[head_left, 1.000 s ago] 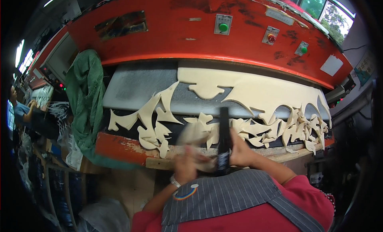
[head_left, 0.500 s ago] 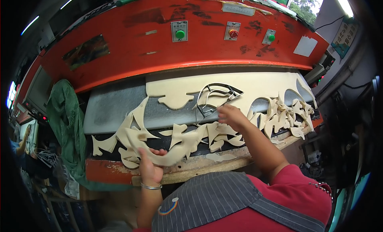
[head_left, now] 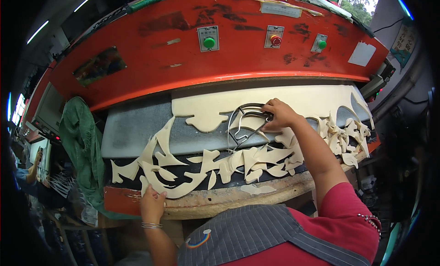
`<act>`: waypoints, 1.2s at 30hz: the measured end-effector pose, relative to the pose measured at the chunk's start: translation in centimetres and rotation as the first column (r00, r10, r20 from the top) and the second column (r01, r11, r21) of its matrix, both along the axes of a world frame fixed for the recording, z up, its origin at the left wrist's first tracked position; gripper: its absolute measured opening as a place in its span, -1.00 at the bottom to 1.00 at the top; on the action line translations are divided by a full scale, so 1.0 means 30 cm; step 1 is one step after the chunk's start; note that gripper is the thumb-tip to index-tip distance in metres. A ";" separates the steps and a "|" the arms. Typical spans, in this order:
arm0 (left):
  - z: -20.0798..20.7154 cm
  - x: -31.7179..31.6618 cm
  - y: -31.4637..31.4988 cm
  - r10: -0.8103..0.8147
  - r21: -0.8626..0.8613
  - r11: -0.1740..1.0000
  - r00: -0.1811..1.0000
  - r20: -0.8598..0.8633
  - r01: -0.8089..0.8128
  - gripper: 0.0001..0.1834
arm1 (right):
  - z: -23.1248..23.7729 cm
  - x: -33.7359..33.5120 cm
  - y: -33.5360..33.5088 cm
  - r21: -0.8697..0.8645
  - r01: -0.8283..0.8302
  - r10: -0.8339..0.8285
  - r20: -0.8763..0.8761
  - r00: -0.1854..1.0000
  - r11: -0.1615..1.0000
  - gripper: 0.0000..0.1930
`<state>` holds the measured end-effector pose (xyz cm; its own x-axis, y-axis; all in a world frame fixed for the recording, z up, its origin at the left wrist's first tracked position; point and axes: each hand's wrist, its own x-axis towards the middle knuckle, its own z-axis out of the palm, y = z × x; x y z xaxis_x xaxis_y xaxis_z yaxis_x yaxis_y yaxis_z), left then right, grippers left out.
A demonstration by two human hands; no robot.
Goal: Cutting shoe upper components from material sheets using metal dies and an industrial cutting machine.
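Note:
My right hand (head_left: pixel 280 115) grips the right end of a steel-strip cutting die (head_left: pixel 251 113), its fingers closed round the metal. The die stands on the front edge of a cream sheet (head_left: pixel 293 95), which looks like foam or padded fabric and has curved shapes cut out of its near side. At the front left, my left hand (head_left: pixel 152 204) pinches the left end of a curved cream piece (head_left: pixel 178 191) lying over the scraps. Some of its fingertips are hard to make out against the material.
Cream offcuts (head_left: pixel 256 160) lie along the table's front, heaped higher at the right (head_left: pixel 341 133). Behind the grey cutting bed (head_left: pixel 133 128) rises a red press beam (head_left: pixel 160 51) with green and red buttons. Green cloth (head_left: pixel 80 142) hangs at the left. A person's arm (head_left: pixel 34 167) shows at the far left.
My right hand has moved up and right from beside the die and closed on it. My left hand has brought the curved piece down and left onto the offcuts. The view has shifted slightly.

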<state>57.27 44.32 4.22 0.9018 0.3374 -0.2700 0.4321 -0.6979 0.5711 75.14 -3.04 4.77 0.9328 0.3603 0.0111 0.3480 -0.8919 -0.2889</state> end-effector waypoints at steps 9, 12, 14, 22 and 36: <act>0.036 0.256 -0.174 -0.386 0.046 0.908 0.791 0.474 0.416 -0.63 | -0.036 0.036 0.177 0.241 0.313 -0.315 -0.031 0.949 0.919 -0.29; -0.086 0.437 -0.251 -0.470 0.096 0.863 0.720 0.510 0.496 -0.67 | -0.033 0.050 0.269 0.184 0.339 -0.339 -0.030 0.940 0.923 -0.32; -0.163 0.548 -0.284 -0.471 0.097 0.858 0.699 0.538 0.504 -0.67 | -0.029 0.041 0.313 0.156 0.372 -0.370 -0.045 0.928 0.915 -0.35; -0.262 0.753 -0.337 -0.387 0.174 0.912 0.636 0.668 0.371 -0.87 | -0.163 0.062 0.130 0.326 0.328 -0.349 0.008 0.937 0.887 -0.32; -0.278 0.842 -0.357 -0.454 0.217 0.877 0.592 0.666 0.429 -0.89 | -0.263 0.128 0.069 0.463 0.237 -0.307 0.081 0.948 0.854 -0.43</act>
